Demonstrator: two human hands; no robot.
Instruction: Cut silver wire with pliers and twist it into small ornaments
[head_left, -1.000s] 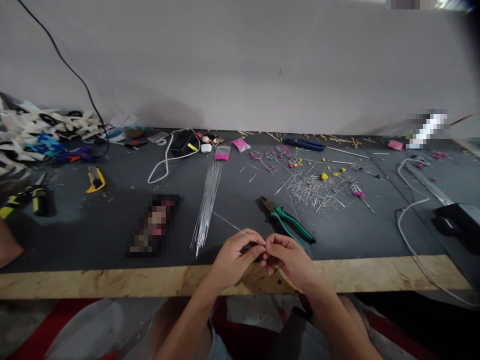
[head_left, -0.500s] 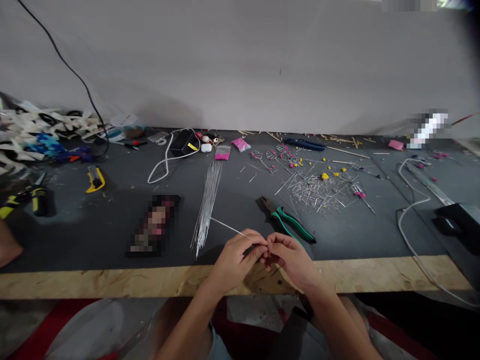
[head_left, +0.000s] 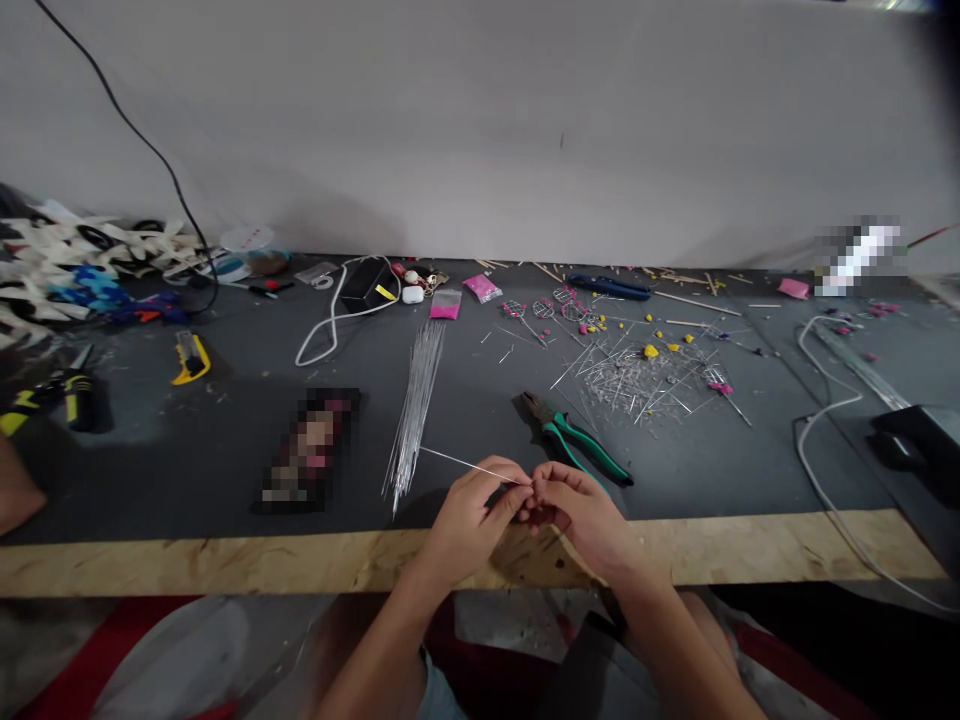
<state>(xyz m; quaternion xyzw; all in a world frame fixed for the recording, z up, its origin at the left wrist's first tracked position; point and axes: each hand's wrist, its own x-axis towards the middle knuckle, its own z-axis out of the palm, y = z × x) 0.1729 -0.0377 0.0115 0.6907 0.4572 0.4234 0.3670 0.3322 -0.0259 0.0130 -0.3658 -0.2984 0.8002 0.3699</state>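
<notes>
worktop (head_left: 225, 470): dark mat on a plywood bench, the bare wood strip along the near edge.
yellow utility knife (head_left: 190, 357): one, toward the left edge, well apart from the hands.
bundle of wires (head_left: 415, 410): one sheaf, too many strands to count, lying from mid-worktop toward the near edge, just left of the hands.
thin wire (head_left: 469, 465): one, its free end slanting left over the bundle's near tip, its other end pinched at the near edge.
left hand (head_left: 469, 520): fingertips closed on the thin wire, pressed against the other hand.
right hand (head_left: 581, 520): curled, fingertips meeting the left's at the wire's end; whether it holds anything more I cannot tell.
pliers (head_left: 576, 440): one pair, green-handled, just behind the right hand.
wire offcuts (head_left: 637, 380): one scattered heap, uncountable, toward the right, mixed with yellow and pink bits.
risk, poke: the wire's free end could spring or jab if the pinch slips.
risk, snag: the swinging free end could drag strands out of the bundle.
risk, kink: too hard a bend at the fingertips could crease the wire.
</notes>
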